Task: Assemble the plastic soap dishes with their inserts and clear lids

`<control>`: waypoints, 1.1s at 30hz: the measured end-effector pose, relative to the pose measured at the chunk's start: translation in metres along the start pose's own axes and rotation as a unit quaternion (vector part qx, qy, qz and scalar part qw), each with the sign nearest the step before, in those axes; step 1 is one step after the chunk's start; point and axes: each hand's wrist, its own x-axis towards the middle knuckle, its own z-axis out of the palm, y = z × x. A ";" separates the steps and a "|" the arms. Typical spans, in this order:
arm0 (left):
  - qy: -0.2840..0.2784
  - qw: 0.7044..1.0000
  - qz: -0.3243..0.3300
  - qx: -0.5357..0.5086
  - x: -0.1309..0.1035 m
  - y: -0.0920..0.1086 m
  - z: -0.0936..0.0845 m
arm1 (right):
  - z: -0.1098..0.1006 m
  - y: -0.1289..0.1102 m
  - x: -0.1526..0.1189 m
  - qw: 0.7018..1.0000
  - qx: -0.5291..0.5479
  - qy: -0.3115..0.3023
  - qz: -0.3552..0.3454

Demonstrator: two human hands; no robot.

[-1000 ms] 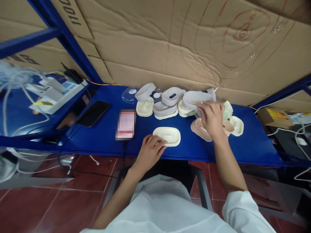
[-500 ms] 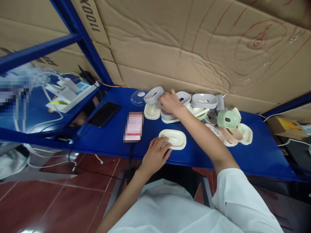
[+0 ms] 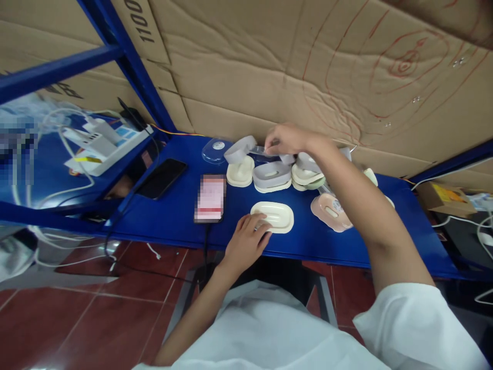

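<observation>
A cream oval dish (image 3: 279,218) with a raised rim lies flat near the table's front edge. The fingers of my left hand (image 3: 246,239) are apart and rest on its left end. Farther back, my right hand (image 3: 287,140) pinches a clear plastic piece (image 3: 259,150), mostly covered by the fingers. Just left of that hand leans a grey oval ring (image 3: 239,150), above a cream dish (image 3: 241,172). In front of it a grey oval part (image 3: 271,174) sits on another cream dish. My right forearm hides some of the parts at the right.
A clear lid (image 3: 217,150) with a round sticker lies at the back left. Two phones, one lit (image 3: 210,198) and one dark (image 3: 164,178), lie left of the dishes. A pink part (image 3: 332,211) is under my right forearm. Cardboard (image 3: 239,67) walls the back; a power strip (image 3: 111,154) stands left.
My right hand has moved up and to the right from the grey parts, and a clear plastic piece now shows at its fingertips. My left hand stays on the cream dish. The view shifted slightly.
</observation>
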 end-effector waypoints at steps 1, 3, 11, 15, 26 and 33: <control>0.001 1.000 0.001 0.001 0.000 0.000 0.000 | -0.004 0.000 -0.011 0.999 0.036 0.016 -0.026; 0.002 1.000 0.002 0.003 0.000 0.000 0.000 | -0.007 -0.007 -0.036 0.988 0.113 0.074 -0.075; 0.008 1.000 0.004 0.000 -0.002 -0.001 -0.001 | 0.076 -0.078 -0.174 0.825 0.416 0.368 0.106; 0.009 1.000 -0.002 -0.002 -0.004 0.001 -0.002 | 0.133 -0.104 -0.242 0.786 0.385 0.437 0.208; 0.006 1.000 0.004 0.008 -0.005 0.003 -0.001 | 0.066 -0.038 -0.158 0.922 -0.088 0.323 0.195; 0.006 1.000 0.020 0.002 -0.007 0.001 -0.003 | 0.078 -0.008 -0.065 0.966 -0.138 0.192 0.104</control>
